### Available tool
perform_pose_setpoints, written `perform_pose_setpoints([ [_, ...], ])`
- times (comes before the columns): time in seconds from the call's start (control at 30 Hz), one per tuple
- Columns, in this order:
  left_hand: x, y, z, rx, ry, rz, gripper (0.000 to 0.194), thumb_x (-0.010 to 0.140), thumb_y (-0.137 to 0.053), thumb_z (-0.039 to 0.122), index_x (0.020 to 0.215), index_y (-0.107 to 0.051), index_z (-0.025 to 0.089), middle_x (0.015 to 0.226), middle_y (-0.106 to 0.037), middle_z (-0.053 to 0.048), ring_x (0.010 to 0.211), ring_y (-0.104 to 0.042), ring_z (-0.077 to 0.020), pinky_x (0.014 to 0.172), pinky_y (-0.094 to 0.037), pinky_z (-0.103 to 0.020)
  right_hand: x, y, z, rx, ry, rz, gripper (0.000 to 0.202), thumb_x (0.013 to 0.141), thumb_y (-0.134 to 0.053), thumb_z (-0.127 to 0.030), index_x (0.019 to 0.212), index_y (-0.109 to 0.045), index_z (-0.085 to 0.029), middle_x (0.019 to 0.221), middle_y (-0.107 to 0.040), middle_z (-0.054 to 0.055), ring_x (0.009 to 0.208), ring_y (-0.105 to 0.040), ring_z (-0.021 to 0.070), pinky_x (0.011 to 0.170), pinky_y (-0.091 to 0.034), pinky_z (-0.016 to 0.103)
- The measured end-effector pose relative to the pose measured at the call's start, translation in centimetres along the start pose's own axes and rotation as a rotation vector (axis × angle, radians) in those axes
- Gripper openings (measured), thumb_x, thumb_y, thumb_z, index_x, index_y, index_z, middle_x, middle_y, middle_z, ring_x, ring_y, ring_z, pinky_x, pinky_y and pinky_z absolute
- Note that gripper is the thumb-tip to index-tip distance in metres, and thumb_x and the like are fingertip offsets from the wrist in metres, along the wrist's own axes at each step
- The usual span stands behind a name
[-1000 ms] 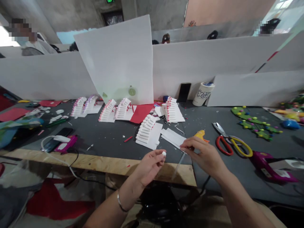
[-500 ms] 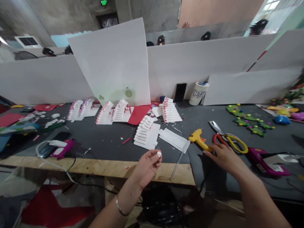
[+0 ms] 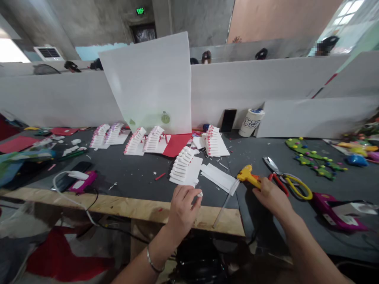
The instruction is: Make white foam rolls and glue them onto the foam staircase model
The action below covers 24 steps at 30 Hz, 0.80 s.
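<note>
Between the thumb and fingertips of my left hand [image 3: 184, 207] is a small white piece [image 3: 200, 194], too small to name more exactly. The hand is over the table's front edge. Just beyond it stands a white stepped paper model [image 3: 181, 169] on a white card base. My right hand [image 3: 271, 196] has its fingers closed around the handle of a yellow hot glue gun [image 3: 246, 173], which lies on the dark mat with its nozzle pointing left. By the nozzle, a translucent glue stick [image 3: 222, 209] slants over the table edge.
Scissors with red and yellow handles [image 3: 298, 187] and a purple power strip [image 3: 334, 209] lie right of my right hand. Folded white paper [image 3: 218, 177] is mid-table. Further back are a cup [image 3: 251, 123], a phone [image 3: 228, 120] and several pink-tipped stepped models [image 3: 134, 142].
My left hand has turned over so its back faces up, still pinching the white piece. My right hand has closed more firmly on the glue gun's handle. The camera view has shifted slightly.
</note>
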<state>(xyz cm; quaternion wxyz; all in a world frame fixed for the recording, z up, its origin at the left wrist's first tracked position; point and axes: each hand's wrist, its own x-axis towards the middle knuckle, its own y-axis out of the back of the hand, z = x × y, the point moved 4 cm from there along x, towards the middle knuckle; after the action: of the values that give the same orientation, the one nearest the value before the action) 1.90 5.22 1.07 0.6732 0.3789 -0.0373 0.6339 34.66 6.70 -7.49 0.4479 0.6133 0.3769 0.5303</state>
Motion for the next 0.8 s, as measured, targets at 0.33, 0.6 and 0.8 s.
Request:
perform_pose_setpoints([
  [0.33,0.3,-0.1,-1.9,-0.026,0.155,-0.002,0.009,0.075,-0.059,0.018,0.082,-0.065,0.020,0.076,-0.065,-0.002,0.072,-0.056,-0.0161,0.068,-0.045,-0.028,0.5,1.7,0.9,0.303,-0.237,0.068,0.024,0.084,-0.047,-0.043,0.090,-0.052,-0.020,0.071,-0.064,0.007,0.064,-0.064,0.0245,0.053,-0.041,0.029],
  [0.6,0.4,0.1,-3.6,-0.264,0.394,0.006,0.011,0.072,-0.066,0.025,0.081,-0.068,0.018,0.071,-0.064,-0.002,0.068,-0.054,-0.0149,0.067,-0.041,-0.026,0.6,-0.2,-0.5,0.285,0.048,0.173,0.023,0.088,-0.043,-0.042,0.088,-0.050,-0.020,0.075,-0.064,0.012,0.070,-0.063,0.0276,0.061,-0.044,0.035],
  [0.8,0.0,-0.5,-5.4,-0.412,0.521,0.017,0.020,0.069,-0.072,0.030,0.083,-0.069,0.017,0.074,-0.064,-0.002,0.071,-0.054,-0.0141,0.070,-0.041,-0.025,0.5,0.3,-1.2,0.250,0.064,0.204,0.027,0.092,-0.036,-0.042,0.089,-0.050,-0.019,0.074,-0.063,0.013,0.069,-0.061,0.0271,0.060,-0.041,0.034],
])
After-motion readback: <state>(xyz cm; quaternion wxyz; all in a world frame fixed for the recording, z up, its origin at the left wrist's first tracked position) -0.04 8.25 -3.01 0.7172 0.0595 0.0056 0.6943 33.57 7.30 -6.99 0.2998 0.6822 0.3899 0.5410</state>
